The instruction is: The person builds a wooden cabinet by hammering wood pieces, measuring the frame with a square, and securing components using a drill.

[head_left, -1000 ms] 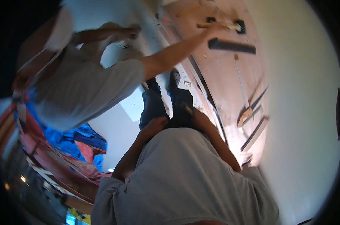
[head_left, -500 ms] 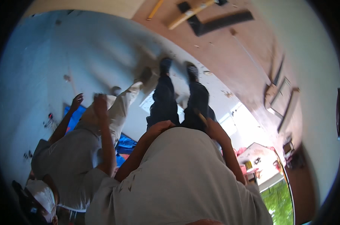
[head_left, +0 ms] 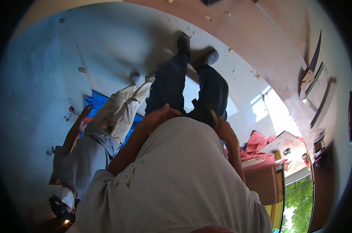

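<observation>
A short tan handle [head_left: 213, 117] is held upright at the waist by the right hand [head_left: 223, 129], just beside the right end of the grey shirt's [head_left: 183, 171] lower front edge. Its upper end is left showing, while its lower part is covered; the fingers are curled in toward it, though most are turned out of sight (what the handle belongs to cannot be told). At the left end of the same shirt edge, the left hand [head_left: 163, 113] is held in front of the dark trousers [head_left: 166, 87]; its fingers are loosely extended side by side, and nothing is seen gripped by them.

A dark shoe [head_left: 183, 43] and a dotted shoe [head_left: 211, 57] are seen over the pale floor [head_left: 238, 77], near the edge where it is met by a light brown surface [head_left: 257, 33]. Near the far right edge of that surface, a handsaw [head_left: 315, 54] is laid, with a thin grey strip [head_left: 315, 80] and a longer strip [head_left: 324, 103] set beside it.

At the left, a blue sheet [head_left: 98, 101] is partly hidden by a co-worker [head_left: 82, 161] in cream trousers. At the lower right, red sheeting [head_left: 256, 143] is bunched, and green foliage [head_left: 299, 200] is framed by an opening.
</observation>
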Demonstrator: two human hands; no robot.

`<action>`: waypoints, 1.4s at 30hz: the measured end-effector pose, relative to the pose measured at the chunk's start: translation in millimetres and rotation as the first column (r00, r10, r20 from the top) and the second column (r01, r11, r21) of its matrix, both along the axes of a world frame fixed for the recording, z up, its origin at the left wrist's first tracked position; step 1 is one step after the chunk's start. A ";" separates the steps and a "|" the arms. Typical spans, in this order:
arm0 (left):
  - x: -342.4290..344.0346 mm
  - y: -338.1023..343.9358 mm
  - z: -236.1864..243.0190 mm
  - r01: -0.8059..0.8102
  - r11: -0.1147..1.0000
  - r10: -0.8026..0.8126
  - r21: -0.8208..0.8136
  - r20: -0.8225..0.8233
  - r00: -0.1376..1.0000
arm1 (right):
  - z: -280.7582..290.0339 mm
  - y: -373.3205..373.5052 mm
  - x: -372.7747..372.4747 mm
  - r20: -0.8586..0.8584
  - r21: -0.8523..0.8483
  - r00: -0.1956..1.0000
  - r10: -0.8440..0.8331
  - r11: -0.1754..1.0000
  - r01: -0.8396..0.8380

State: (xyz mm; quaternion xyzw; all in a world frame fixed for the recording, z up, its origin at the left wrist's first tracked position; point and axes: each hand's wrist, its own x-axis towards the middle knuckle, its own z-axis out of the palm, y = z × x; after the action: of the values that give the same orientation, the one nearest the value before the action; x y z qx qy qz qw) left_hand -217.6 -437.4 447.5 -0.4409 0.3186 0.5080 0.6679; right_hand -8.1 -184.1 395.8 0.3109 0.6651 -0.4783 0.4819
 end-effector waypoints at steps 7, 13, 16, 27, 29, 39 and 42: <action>-7.8 0.8 -14.7 0.195 0.981 -0.196 -0.020 -0.016 0.981 | -2.2 -12.7 15.5 0.037 -0.055 0.982 -0.183 0.981 0.185; -36.2 -3.9 -65.1 0.418 0.906 -0.417 0.063 -0.020 0.909 | -31.6 -16.1 -20.3 -0.013 -0.049 0.980 -0.201 0.979 0.200; -82.0 2.8 -117.4 0.741 0.670 -0.729 -0.045 -0.226 0.646 | -86.1 -20.3 -54.3 -0.101 -0.056 0.965 -0.242 0.970 0.237; -299.4 54.7 -466.8 -0.535 0.706 0.685 0.464 -0.640 0.347 | -333.1 -41.3 -228.7 -0.054 -0.522 0.787 -0.615 0.689 0.503; -316.6 49.0 -481.7 -0.527 0.492 0.870 0.693 -0.397 0.291 | -335.8 -56.3 -247.4 -0.016 -0.467 0.826 -0.564 0.735 0.493; -325.0 86.2 -505.3 -0.652 0.144 0.982 0.745 -0.027 0.186 | -410.4 -39.5 -236.4 -0.249 -0.121 0.856 -0.454 0.891 0.437; -328.4 86.6 -525.0 -0.679 0.072 0.986 0.731 0.050 0.159 | -416.9 -30.7 -233.1 -0.187 -0.162 0.841 -0.507 0.861 0.483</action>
State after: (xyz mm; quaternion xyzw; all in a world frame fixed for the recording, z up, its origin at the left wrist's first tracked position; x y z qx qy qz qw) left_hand -546.0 -350.8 -77.6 -0.1613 -0.0461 0.9610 0.2199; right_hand -241.2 -214.8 -21.2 0.3898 0.5849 -0.6538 0.2803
